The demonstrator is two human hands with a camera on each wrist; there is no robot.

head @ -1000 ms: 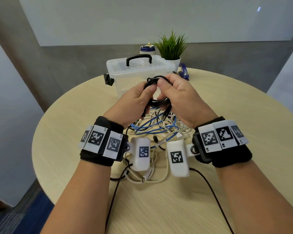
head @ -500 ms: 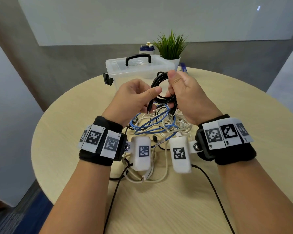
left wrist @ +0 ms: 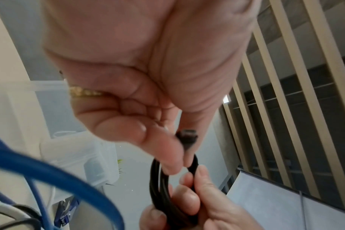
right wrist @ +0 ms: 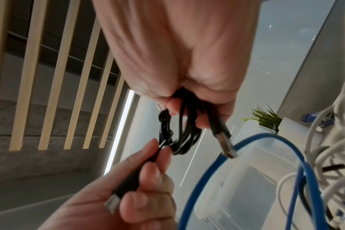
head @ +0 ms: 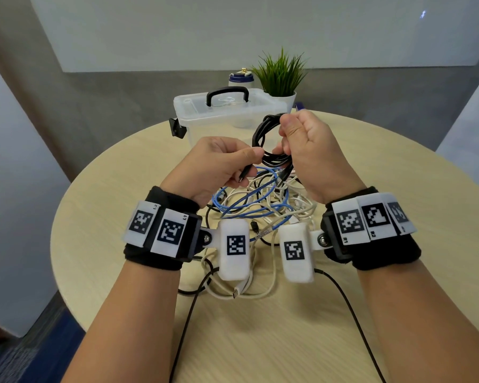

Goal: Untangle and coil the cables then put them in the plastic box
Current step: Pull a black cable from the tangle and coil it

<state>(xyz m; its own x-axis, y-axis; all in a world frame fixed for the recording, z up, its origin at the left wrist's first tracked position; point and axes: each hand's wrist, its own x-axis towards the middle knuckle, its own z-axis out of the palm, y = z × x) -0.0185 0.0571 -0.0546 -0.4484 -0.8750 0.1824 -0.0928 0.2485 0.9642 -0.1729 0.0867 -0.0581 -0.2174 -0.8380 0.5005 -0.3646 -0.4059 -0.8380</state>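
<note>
Black cable end (head: 246, 172) sits pinched between thumb and curled fingers of the left hand (head: 216, 167), its plug poking out below the grip. Just to the right, the right hand (head: 307, 153) clamps the coiled black cable (head: 263, 139), loops standing left of that fist. Beneath both grips lies the tangled pile of blue and white cables (head: 257, 205), with the lidded plastic box (head: 227, 111) beyond.

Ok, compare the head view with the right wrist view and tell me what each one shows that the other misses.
Head only: the clear plastic box's closed lid with black handle, the round wooden table, and the tangled white cables.

Right wrist only: the black cable's silver USB plug dangling below the right hand, and a second plug in the left hand.

Both: the coiled black cable, blue cable, green potted plant.
</note>
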